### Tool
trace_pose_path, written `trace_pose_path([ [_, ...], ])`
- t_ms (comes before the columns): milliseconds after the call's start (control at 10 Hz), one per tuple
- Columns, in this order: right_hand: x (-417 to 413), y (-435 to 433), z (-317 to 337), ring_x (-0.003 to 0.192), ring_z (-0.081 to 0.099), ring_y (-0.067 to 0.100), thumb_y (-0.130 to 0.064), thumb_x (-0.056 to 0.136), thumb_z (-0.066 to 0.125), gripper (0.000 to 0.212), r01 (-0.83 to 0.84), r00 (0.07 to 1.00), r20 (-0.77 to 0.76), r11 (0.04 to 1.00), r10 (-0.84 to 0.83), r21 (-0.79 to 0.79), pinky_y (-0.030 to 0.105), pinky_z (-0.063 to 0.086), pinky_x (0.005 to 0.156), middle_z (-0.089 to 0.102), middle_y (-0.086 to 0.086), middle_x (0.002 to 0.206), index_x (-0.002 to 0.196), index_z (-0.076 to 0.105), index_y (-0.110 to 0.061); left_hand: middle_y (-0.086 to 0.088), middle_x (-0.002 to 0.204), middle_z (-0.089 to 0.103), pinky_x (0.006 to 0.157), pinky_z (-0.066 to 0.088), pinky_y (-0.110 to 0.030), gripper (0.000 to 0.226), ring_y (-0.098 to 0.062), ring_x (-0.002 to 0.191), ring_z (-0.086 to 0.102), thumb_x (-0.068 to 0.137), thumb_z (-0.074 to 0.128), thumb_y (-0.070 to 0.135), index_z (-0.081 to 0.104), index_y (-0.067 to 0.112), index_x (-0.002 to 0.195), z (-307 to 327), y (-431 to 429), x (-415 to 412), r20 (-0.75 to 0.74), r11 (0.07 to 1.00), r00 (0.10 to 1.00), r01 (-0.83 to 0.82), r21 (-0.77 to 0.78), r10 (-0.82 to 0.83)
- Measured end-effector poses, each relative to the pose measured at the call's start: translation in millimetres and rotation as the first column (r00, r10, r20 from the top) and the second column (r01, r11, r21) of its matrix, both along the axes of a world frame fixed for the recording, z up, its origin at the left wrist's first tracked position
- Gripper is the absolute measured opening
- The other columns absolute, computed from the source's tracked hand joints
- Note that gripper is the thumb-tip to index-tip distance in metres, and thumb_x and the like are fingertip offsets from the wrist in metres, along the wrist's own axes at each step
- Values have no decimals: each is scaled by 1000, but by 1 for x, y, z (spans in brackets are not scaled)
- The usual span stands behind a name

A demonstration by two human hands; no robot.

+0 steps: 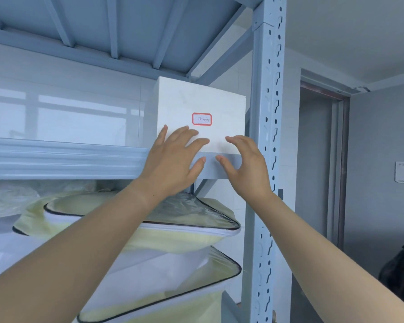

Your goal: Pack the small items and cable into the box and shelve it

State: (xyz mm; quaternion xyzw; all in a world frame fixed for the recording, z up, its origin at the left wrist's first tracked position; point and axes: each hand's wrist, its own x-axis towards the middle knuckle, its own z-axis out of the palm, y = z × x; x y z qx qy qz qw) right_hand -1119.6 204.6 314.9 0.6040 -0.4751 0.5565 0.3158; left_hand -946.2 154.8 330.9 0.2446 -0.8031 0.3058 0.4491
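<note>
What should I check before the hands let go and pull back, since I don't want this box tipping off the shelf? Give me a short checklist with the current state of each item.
1. White box sits on the upper shelf: ok, its base meets the shelf beam.
2. Box upright: ok, no visible tilt.
3. Box pushed fully back: cannot tell, its depth on the shelf is hidden.
4. Left hand free of the box: not ok, its fingers lie flat on the front face.
5. Right hand free: cannot tell, its open fingertips are at the lower front edge.
6. Label facing out: ok, though the writing looks upside down.
</note>
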Motion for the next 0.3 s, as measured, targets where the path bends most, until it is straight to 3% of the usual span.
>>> trace_pose_path([
  [300,54,50,-4,112,52,14,-26,89,57,32,68,998,8,997,-68,-48,12,33,86,54,2,122,119,55,-15,-3,138,46,109,22,-48,44,-22,128,39,90,41,42,47,25,130,-3,40,48,-84,998,995,55,40,-51],
])
